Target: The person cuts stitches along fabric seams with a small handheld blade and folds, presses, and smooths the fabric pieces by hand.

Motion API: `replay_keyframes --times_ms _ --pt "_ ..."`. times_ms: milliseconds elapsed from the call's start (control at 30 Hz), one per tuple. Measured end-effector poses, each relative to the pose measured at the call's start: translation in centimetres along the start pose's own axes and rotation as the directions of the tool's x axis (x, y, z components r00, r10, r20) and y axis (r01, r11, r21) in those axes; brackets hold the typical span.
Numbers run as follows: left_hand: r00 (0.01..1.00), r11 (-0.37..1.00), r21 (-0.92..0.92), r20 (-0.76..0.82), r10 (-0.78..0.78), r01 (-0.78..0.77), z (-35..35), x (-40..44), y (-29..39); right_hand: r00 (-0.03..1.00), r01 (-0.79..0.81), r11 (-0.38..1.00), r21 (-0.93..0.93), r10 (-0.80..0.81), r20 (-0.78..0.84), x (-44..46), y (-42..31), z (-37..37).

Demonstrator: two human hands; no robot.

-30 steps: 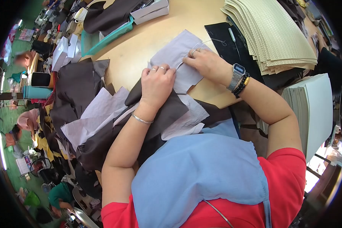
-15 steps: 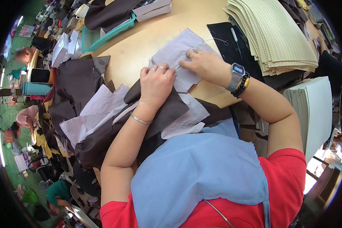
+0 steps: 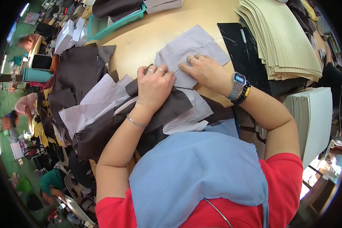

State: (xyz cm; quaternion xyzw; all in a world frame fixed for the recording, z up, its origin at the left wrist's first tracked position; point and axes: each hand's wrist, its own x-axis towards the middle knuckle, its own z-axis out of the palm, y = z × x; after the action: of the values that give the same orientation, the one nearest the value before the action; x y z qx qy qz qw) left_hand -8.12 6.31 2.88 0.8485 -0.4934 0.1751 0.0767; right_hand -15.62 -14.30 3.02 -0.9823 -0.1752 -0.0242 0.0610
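My left hand (image 3: 154, 86) is closed over the edge of a dark brown fabric piece (image 3: 177, 103), where it meets a pale lilac fabric (image 3: 174, 51). Lying over the lilac cloth, my right hand (image 3: 211, 75) has its fingers curled down onto it; the fingertips are partly hidden. The lilac fabric is spread on the table, and a thin pale thread (image 3: 225, 38) loops off its upper right side. More lilac fabric (image 3: 102, 95) hangs among dark brown folds left of my left hand.
A teal tray (image 3: 119, 26) with dark fabric stands at the back of the wooden table (image 3: 136, 47). To the right are an awl-like tool (image 3: 243, 37) on black material (image 3: 231, 34), stacked cream textured sheets (image 3: 281, 41) and white sheets (image 3: 311, 117). Other people work far left.
The whole view has shifted slightly, with the table things now further right. My left hand still grips the fabric edge; my right fingers sit a little lower on the lilac cloth.
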Motion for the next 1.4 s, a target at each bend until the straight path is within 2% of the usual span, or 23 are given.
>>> replay_keyframes --times_ms 67,167,267,367,467,567,767,833,867,967,1067,1200,1300,1400 --pt "1.0 1.0 -0.006 -0.004 -0.009 0.009 -0.2 -0.4 0.0 1.0 -0.009 1.0 -0.015 0.009 0.017 0.0 -0.5 -0.6" --pt "1.0 0.999 -0.025 -0.001 -0.025 0.025 -0.5 -0.8 -0.1 0.992 0.053 0.997 -0.046 -0.058 -0.113 0.1 -0.4 0.4" --pt "0.999 0.998 -0.04 0.008 -0.042 0.042 -0.6 -1.1 -0.3 1.0 0.004 0.999 0.04 -0.004 -0.016 0.1 -1.0 0.2" --pt "0.999 0.998 -0.031 0.023 -0.05 0.05 -0.8 -1.4 -0.4 0.999 0.029 0.999 0.043 -0.027 -0.04 0.1 -1.3 -0.2" --pt "0.998 0.997 -0.04 0.019 -0.058 0.059 -0.8 -1.6 -0.5 0.982 0.084 0.996 0.013 -0.081 -0.169 0.2 -1.1 0.5" --pt "0.997 0.996 -0.044 0.021 -0.073 0.074 -0.7 -1.9 -0.5 0.999 0.035 0.999 0.0 -0.035 -0.002 0.6 -2.0 0.4" --pt "0.997 0.997 -0.023 0.033 -0.073 0.073 -1.0 -2.2 -0.4 0.995 -0.023 0.999 -0.029 0.02 -0.099 -0.5 -2.2 0.8" --pt "0.997 0.997 -0.022 0.039 -0.069 0.07 -1.2 -2.1 -0.3 0.994 -0.104 0.994 0.015 0.104 -0.041 -0.7 -1.6 0.1" --pt "0.997 0.997 -0.023 0.034 -0.068 0.069 -1.2 -2.1 -0.4 0.989 -0.145 0.989 0.036 0.145 -0.01 -0.8 -1.0 -0.1" --pt "0.997 0.997 -0.031 0.022 -0.069 0.07 -1.1 -2.2 -0.4 0.978 -0.193 0.981 -0.011 0.191 -0.085 -1.7 1.7 0.3" --pt "0.997 0.996 -0.052 0.009 -0.074 0.074 -1.1 -2.3 -0.5 0.965 -0.257 0.966 -0.036 0.255 -0.06 -2.4 4.1 -0.2" --pt "0.995 0.991 -0.09 0.017 -0.098 0.099 -0.8 -2.7 -0.6 0.937 -0.322 0.945 -0.05 0.311 -0.161 -3.4 7.5 0.0" --pt "0.994 0.99 -0.091 0.023 -0.109 0.11 -0.8 -2.6 -0.5 0.937 -0.344 0.921 -0.185 0.323 -0.134 -3.3 7.6 -1.2" --pt "0.993 0.99 -0.076 0.034 -0.116 0.118 -0.8 -2.6 -0.5 0.936 -0.251 0.887 -0.387 0.12 -0.332 -2.8 7.5 -0.1"
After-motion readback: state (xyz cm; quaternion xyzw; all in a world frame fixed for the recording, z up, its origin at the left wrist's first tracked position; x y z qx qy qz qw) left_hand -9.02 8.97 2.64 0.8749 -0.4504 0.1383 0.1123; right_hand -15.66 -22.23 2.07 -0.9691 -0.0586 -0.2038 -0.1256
